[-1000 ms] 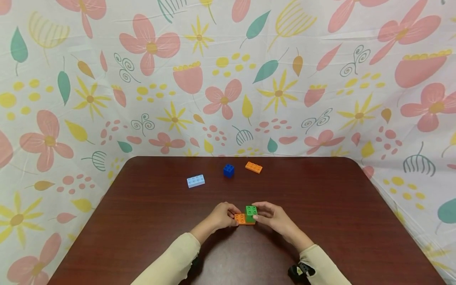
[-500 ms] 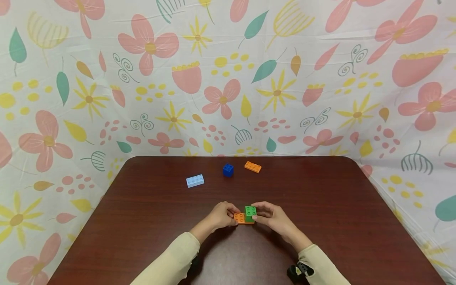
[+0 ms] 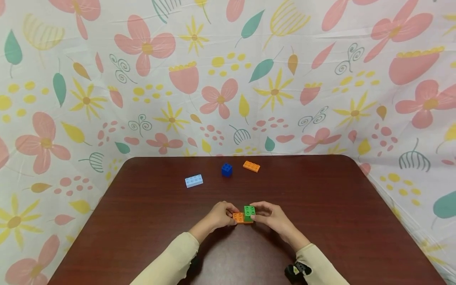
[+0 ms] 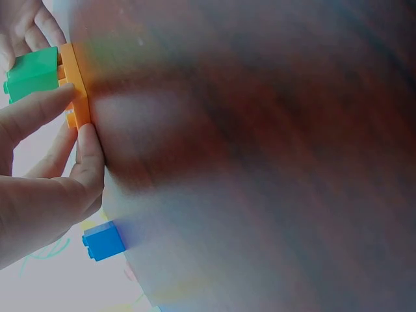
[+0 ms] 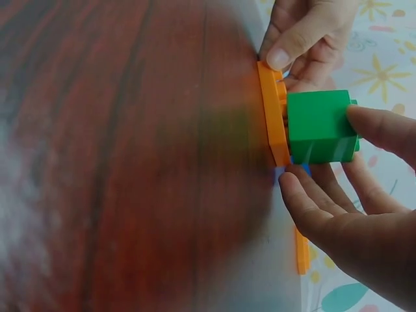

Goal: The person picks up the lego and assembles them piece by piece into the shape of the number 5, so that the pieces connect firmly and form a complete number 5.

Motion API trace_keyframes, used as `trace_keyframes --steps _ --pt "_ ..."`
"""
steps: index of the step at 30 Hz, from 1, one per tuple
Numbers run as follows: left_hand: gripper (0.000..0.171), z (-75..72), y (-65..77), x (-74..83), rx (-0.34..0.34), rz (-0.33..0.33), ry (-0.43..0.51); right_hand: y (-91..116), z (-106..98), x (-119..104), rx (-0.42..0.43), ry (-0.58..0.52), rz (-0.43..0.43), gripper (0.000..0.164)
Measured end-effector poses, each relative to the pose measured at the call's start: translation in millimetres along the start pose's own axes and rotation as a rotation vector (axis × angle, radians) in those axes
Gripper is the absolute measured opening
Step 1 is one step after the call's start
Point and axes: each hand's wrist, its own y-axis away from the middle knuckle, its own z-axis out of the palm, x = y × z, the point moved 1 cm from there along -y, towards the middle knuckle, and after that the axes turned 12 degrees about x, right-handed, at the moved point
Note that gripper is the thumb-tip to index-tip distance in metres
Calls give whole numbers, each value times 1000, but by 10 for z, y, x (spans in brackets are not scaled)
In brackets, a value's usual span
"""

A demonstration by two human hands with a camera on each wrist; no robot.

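Note:
My left hand point(image 3: 220, 215) pinches the left end of a flat orange toy brick point(image 3: 238, 217) between thumb and fingers. A green 2x2 brick point(image 3: 249, 213) stands over the right half of the orange one. My right hand point(image 3: 274, 217) grips the green brick, its thumb at the near top edge and its fingers on the far side. In the right wrist view, a narrow gap with orange studs shows between the green brick point(image 5: 320, 127) and the flat orange brick point(image 5: 273, 117). The left wrist view also shows studs below the green brick point(image 4: 34, 71).
Farther back on the dark wooden table point(image 3: 160, 213) lie a light blue brick point(image 3: 194, 181), a dark blue 2x2 brick point(image 3: 226, 170) and a second flat orange brick point(image 3: 251, 166). A flower-printed cloth point(image 3: 221, 134) hangs behind the table's far edge.
Both hands and the two bricks keep the same places relative to each other. Only the head view shifts slightly.

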Motion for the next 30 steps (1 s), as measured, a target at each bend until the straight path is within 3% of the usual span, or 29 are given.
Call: trace_keyframes --steps 13,30 --pt "31 -10 -8 5 0 10 4 -38 44 26 27 6 -9 40" --pt "30 -1 -8 -3 -8 12 -9 10 72 -12 91 5 55 41"
